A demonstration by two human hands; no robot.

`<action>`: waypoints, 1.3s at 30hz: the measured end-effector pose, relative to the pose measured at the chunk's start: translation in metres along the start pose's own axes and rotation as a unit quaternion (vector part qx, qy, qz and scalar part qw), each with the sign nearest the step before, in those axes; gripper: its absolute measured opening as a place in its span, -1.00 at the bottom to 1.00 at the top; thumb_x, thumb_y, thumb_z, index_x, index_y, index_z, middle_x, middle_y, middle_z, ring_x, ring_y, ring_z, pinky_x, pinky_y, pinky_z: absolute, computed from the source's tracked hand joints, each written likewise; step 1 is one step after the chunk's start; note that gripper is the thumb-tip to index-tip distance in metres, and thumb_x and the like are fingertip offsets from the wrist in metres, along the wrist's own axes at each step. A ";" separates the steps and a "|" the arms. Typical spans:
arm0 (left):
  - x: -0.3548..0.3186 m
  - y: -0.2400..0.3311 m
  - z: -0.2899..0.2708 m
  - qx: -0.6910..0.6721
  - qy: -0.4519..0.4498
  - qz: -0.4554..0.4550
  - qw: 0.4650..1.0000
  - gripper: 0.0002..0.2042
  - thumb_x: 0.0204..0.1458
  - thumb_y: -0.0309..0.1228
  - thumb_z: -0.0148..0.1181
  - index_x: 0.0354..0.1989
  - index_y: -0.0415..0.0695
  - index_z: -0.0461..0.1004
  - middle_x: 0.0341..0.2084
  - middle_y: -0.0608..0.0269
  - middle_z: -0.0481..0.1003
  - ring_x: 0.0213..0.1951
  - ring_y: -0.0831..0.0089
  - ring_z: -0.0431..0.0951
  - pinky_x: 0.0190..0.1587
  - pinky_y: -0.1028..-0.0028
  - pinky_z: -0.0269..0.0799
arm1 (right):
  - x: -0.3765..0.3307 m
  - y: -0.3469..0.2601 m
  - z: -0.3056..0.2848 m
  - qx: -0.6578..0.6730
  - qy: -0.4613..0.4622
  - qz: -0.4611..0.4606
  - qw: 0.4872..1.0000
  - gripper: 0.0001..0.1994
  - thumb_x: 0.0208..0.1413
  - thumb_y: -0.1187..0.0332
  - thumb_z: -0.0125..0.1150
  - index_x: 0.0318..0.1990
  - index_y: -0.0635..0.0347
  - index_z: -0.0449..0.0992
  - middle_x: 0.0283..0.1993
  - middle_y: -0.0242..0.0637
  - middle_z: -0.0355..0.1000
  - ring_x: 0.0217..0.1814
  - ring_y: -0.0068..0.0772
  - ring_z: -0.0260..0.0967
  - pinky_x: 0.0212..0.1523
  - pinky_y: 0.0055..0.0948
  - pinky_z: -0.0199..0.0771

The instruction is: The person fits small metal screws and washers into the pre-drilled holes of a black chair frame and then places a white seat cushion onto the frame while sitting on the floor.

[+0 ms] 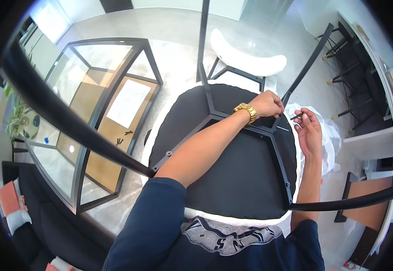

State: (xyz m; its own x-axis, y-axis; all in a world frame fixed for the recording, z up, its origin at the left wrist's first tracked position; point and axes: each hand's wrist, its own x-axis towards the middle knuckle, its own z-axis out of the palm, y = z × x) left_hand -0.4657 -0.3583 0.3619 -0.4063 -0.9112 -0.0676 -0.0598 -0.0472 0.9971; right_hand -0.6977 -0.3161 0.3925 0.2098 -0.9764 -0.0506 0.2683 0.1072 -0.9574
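An upturned chair (232,176) is seen from above, its black round seat underside facing up and edged by a white rim. A black metal frame (232,118) is fixed across this underside, and black legs rise from it toward the camera and away. The left hand (269,105), worn with a gold watch (246,110) at the wrist, is reached across the seat and is closed at the joint where one leg meets the frame; what is pinched in it cannot be told. The right hand (308,131) is held just beside that joint, apart from the frame, with a small black screw (296,117) gripped between thumb and fingertips. A glass-topped table (92,117) with a black frame stands to the left, some dark screws (120,140) lying on it. A second white chair (246,58) stands beyond.
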 end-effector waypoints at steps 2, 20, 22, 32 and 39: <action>-0.001 0.005 -0.002 -0.042 0.007 -0.011 0.999 -0.83 0.00 -0.51 0.23 -0.26 -0.26 0.67 -0.48 0.23 0.63 -0.42 0.57 0.60 -0.37 0.55 0.43 | 0.004 0.002 0.003 0.014 0.001 0.000 1.000 -0.73 0.34 0.39 0.20 0.13 0.23 0.46 0.04 -0.18 0.55 -0.06 -0.42 0.53 -0.10 -0.46 0.49; -0.219 0.101 -0.006 0.101 0.030 0.185 0.977 -0.84 -0.06 -0.56 0.17 -0.33 -0.27 0.65 -0.46 0.06 0.59 -0.41 0.25 0.63 -0.29 0.35 0.52 | -0.006 -0.011 0.011 0.042 -0.080 0.017 0.996 -0.70 0.37 0.34 0.15 0.19 0.16 0.44 0.06 -0.29 0.50 0.00 -0.44 0.48 -0.02 -0.45 0.49; -0.270 0.096 0.002 0.083 0.007 0.219 0.972 -0.88 -0.03 -0.57 0.17 -0.36 -0.24 0.63 -0.40 0.09 0.55 -0.34 0.19 0.60 -0.26 0.31 0.49 | -0.013 -0.006 0.012 0.040 -0.088 0.038 0.995 -0.72 0.39 0.33 0.13 0.18 0.17 0.45 0.03 -0.33 0.48 -0.12 -0.58 0.40 -0.10 -0.58 0.50; -0.398 0.015 0.021 0.082 0.349 0.237 0.903 -0.77 -0.02 -0.72 0.24 -0.18 -0.22 0.62 -0.21 0.17 0.50 -0.23 0.29 0.60 -0.20 0.40 0.53 | -0.027 0.010 -0.037 0.138 -0.107 0.146 0.974 -0.73 0.45 0.33 0.02 0.18 0.22 0.42 -0.02 -0.31 0.48 -0.13 -0.48 0.40 -0.15 -0.46 0.45; -0.385 -0.009 0.032 0.123 0.456 0.341 0.813 -0.71 -0.08 -0.70 0.31 -0.15 -0.18 0.57 -0.18 0.19 0.47 -0.28 0.35 0.58 -0.27 0.42 0.54 | -0.034 0.010 -0.055 0.200 -0.117 0.182 0.956 -0.76 0.46 0.40 0.00 0.15 0.31 0.42 -0.04 -0.27 0.49 -0.13 -0.43 0.42 -0.09 -0.45 0.49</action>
State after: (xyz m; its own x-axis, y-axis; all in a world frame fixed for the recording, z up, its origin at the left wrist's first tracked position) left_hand -0.3381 0.0064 0.3776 0.4160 -0.6214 0.6639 -0.3299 0.5772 0.7470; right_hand -0.7538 -0.2921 0.3686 0.5496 -0.7975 -0.2490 0.4654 0.5397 -0.7015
